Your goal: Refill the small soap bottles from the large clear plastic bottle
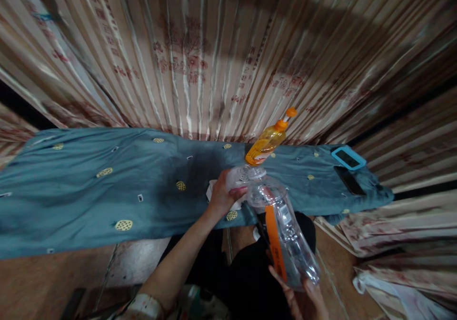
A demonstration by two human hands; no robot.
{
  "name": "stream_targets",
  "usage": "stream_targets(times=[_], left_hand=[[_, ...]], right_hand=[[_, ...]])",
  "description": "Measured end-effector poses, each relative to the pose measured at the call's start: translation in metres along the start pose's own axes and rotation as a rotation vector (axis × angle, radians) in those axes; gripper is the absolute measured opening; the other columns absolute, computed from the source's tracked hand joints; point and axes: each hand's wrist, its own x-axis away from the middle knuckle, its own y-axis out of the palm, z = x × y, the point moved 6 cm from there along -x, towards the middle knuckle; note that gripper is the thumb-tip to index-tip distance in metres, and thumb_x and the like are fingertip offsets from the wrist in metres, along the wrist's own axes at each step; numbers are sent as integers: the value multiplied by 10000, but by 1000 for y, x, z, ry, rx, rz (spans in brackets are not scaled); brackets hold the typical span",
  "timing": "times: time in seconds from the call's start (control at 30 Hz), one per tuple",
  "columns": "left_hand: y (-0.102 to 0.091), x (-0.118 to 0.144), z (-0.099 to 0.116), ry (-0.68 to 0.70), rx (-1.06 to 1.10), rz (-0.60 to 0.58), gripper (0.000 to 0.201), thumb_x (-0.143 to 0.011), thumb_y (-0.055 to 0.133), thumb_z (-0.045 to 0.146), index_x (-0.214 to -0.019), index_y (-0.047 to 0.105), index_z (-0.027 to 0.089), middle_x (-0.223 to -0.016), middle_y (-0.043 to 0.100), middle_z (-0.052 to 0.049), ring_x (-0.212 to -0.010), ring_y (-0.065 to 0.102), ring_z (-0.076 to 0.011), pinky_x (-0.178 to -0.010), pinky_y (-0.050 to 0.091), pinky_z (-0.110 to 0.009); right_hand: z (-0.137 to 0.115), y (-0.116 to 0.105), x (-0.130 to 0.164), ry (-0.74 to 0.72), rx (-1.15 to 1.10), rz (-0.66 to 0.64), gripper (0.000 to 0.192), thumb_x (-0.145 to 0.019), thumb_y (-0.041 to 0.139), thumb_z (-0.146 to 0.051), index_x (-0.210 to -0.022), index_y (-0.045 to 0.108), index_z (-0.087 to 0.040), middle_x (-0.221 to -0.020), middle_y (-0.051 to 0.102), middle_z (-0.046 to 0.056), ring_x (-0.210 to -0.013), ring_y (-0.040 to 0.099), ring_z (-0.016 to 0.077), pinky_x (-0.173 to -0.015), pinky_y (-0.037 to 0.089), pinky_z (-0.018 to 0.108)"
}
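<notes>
My left hand [224, 195] is closed around a small clear plastic container [236, 176], possibly a small bottle. The container meets the neck of a large clear plastic bottle [293, 232] with an orange label. That bottle is tilted, its neck pointing away from me and its base toward me. My right hand [302, 296] grips it near the base. Whether liquid is passing between the two I cannot tell. Just beyond stands a pump bottle [266, 145] of amber liquid with an orange pump head. Something white [211, 191], partly hidden, lies under my left hand.
A long narrow table with a teal pineapple-print cloth [107, 196] spans the view. At its right end lie a black phone [349, 180] and a blue-framed device [348, 158]. Pleated curtains [200, 72] hang behind and at the sides. Tiled floor [135, 258] shows below.
</notes>
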Motion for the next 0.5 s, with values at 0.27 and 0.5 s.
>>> stream_targets(times=[0.27, 0.5], left_hand=[[1, 4, 2, 20, 24, 4, 581, -741, 861, 380, -1197, 551, 198, -1134, 746, -88, -1066, 739, -298, -933, 590, -429], [2, 6, 2, 63, 29, -14, 598, -763, 811, 357, -1257, 516, 194, -1191, 710, -98, -1115, 714, -299, -985, 570, -453]], right_hand=[[-5, -2, 11, -43, 44, 0, 423, -760, 850, -482, -1148, 781, -331, -1190, 784, 66, -1034, 771, 321, -972, 608, 552], [-12, 8, 21, -88, 63, -6, 400, -745, 871, -455, -1120, 786, -343, -1139, 796, 43, -1024, 771, 286, -928, 634, 463]])
